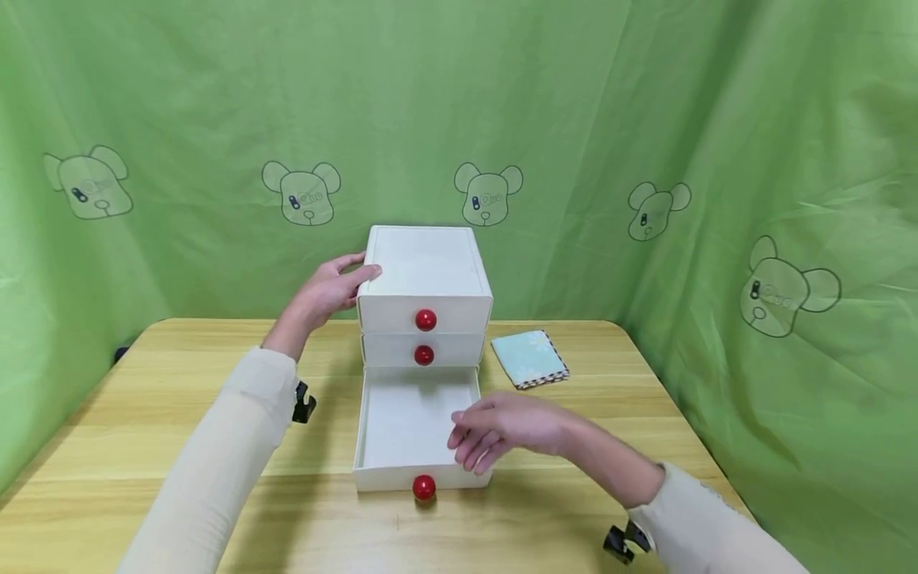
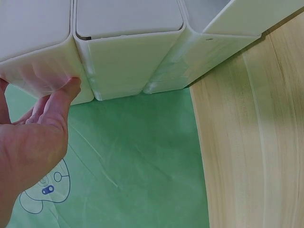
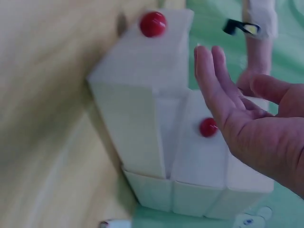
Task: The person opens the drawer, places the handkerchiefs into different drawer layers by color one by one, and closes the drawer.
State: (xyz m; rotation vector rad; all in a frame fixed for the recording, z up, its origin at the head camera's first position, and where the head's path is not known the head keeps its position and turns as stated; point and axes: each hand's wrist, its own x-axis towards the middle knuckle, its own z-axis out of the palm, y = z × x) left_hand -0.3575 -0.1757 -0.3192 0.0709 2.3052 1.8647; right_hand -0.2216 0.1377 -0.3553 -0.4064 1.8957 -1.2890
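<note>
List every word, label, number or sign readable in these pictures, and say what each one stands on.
No readable text in any view.
Green backdrop cloth: printed cartoon bear heads only, no letters.
White drawer cabinet: plain, with red knobs, no label.
Folded cloth on the table: a faint pattern, no words that can be made out.

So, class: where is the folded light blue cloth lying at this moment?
In the head view the folded cloth lies flat on the wooden table, just right of the white drawer unit and behind the right hand.
</note>
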